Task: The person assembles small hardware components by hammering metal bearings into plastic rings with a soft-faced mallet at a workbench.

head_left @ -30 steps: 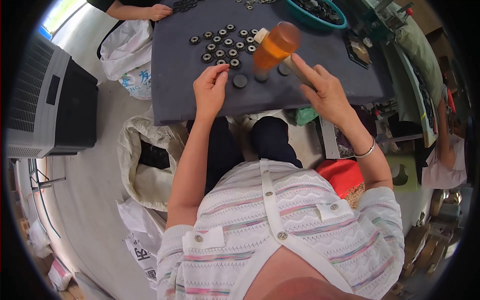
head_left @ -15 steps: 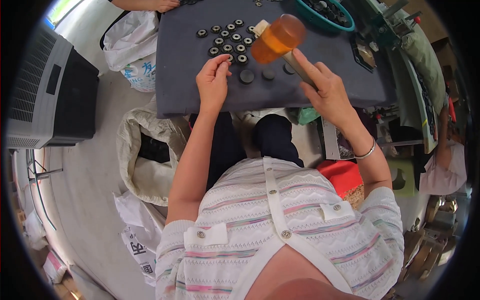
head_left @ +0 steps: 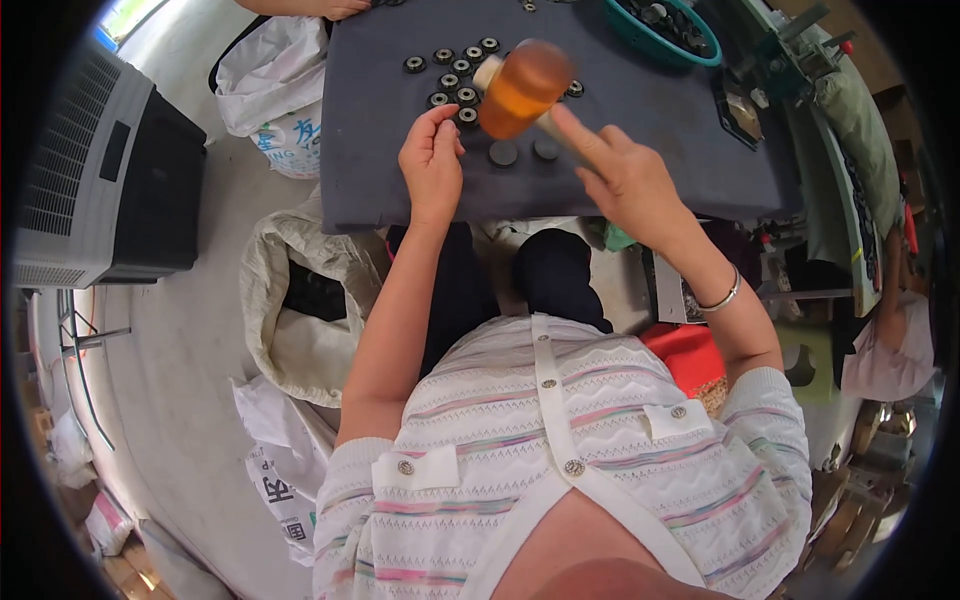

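Observation:
My right hand [head_left: 625, 178] grips the pale wooden handle of a mallet with an orange translucent head [head_left: 523, 88], raised over the dark grey table [head_left: 640, 130]. My left hand [head_left: 432, 160] rests at the table's near edge, fingertips pinched by a small black round part [head_left: 466, 116]. Several black ring-shaped parts [head_left: 455, 70] lie in rows just beyond the fingers. Two flat dark discs [head_left: 520, 152] sit on the table under the mallet head.
A teal basket [head_left: 665, 28] of dark parts stands at the table's far right. An open white sack [head_left: 300, 310] sits on the floor by my left knee. A grey fan unit [head_left: 95, 170] stands at left. Another person's arm [head_left: 310, 8] reaches in at the top.
The mallet head has dropped lower and nearer over the discs. My left hand stays pinched at the same ring-shaped part.

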Motion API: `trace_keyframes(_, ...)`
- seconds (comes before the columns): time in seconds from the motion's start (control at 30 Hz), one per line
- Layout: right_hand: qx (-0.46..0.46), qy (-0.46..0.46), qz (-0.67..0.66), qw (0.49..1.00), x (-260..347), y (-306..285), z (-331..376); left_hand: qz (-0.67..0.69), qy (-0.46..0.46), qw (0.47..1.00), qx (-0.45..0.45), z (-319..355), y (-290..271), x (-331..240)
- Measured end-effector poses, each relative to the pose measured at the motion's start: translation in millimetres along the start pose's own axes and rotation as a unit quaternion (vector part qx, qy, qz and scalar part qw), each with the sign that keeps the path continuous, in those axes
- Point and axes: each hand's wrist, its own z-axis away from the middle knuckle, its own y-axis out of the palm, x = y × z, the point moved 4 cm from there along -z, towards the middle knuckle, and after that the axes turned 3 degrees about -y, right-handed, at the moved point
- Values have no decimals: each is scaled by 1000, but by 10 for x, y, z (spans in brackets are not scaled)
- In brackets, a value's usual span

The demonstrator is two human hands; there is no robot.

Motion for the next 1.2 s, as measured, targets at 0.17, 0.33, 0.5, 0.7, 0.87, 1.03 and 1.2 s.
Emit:
trace_keyframes(0.17,83,24,-2,996,-150,163,34,-14,1,1000,1,-9,-16,73)
trace_keyframes(0.33,-25,67,-40,997,-274,-253,169,-143,66,987,20,25,46,1)
trace_keyframes(0.5,117,69,86,987,-304,-1,385,-176,80,980,40,-7,77,25)
trace_keyframes(0.7,25,101,21,994,-506,-279,372,-287,123,945,103,72,198,-127)
trace_keyframes(0.87,48,128,112,984,-650,-298,483,-371,164,902,150,159,321,-198)
trace_keyframes(1.03,56,146,47,987,-746,-304,509,-478,227,826,196,209,375,-211)
trace_keyframes(1.2,-22,106,12,994,-476,-328,458,-455,234,840,181,158,371,-171)
